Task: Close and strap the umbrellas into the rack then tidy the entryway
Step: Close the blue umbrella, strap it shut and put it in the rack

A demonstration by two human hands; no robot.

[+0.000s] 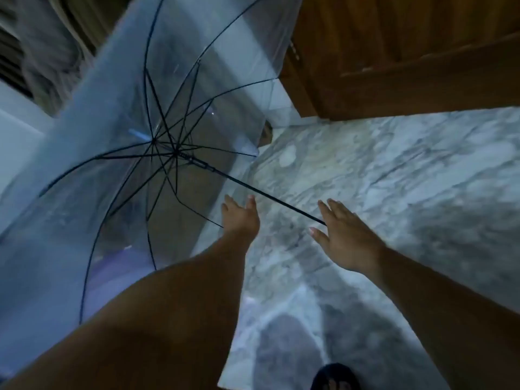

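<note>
Over marble floor (394,170), both hands apparently flank umbrella (118,153).

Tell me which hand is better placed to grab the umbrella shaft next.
Probably the right hand. Its open fingers lie at the near end of the shaft, which runs out of sight under the palm. The left hand, also open, reaches toward the canopy edge, beside the shaft rather than on it.

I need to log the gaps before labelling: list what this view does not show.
Head view only:
- Transparent black-ribbed umbrella: the handle end lies behind the right hand; contact cannot be told.
- Canopy cut off by the left and top edges.
- Left hand: fingertips blurred.
- Dark sandal: cut off by the bottom edge.
- No rack in view.
</note>
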